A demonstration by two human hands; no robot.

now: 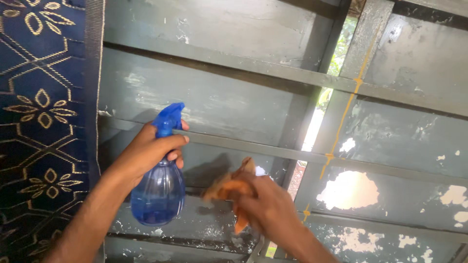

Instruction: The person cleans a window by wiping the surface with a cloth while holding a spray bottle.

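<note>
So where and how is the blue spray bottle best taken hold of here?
Probably at the narrow neck just under the trigger head, where the left hand already has its grip on the spray bottle. Come from the left, behind the nozzle: the round belly below looks too wide to wrap.

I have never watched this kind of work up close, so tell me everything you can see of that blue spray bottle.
The spray bottle is translucent blue plastic with a bulbous ribbed body and a solid blue trigger head on top. It stands roughly upright in the air, before a grey painted window shutter. The left hand wraps its neck, fingers at the trigger. It looks partly filled with liquid. Nothing else touches it.
</note>
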